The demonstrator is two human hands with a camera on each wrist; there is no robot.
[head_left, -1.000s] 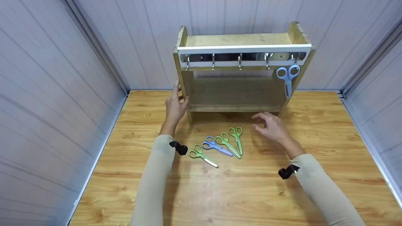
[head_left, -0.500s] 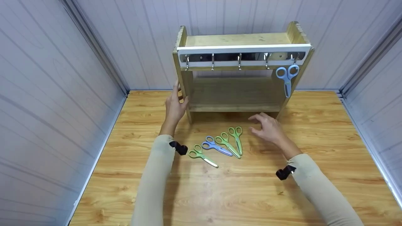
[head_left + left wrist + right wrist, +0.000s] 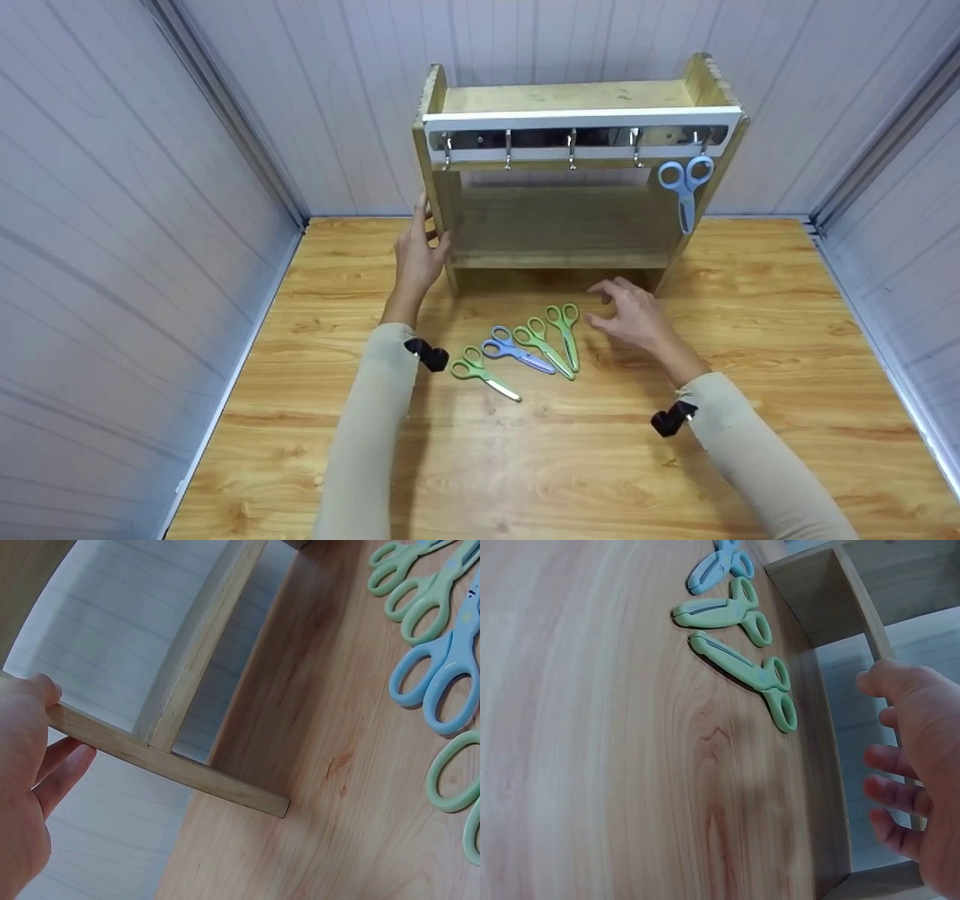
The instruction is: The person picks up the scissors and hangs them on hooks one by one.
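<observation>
In the head view, my left hand [image 3: 418, 251] grips the left side panel of a small wooden shelf [image 3: 559, 232]. The left wrist view shows the thumb on one face of that panel [image 3: 217, 781] and fingertips against the other. My right hand [image 3: 631, 315] holds nothing, its fingers loosely bent beside the rightmost green scissors [image 3: 568, 343]. To the left lie another pair of green scissors [image 3: 553, 355], blue scissors [image 3: 523, 355] and a third green pair [image 3: 486, 376]. Light blue scissors [image 3: 685, 206] hang by a finger loop from the hook rail's far right hook.
A white rail [image 3: 540, 154] with several metal hooks runs across the shelf's upper front. The shelf stands on a wood-grain table [image 3: 525, 472] near the back wall [image 3: 360, 112]. Pale panels also enclose the left and right sides.
My right hand has moved a little left and toward me, closer to the rightmost green scissors. The left hand and the scissors stay put.
</observation>
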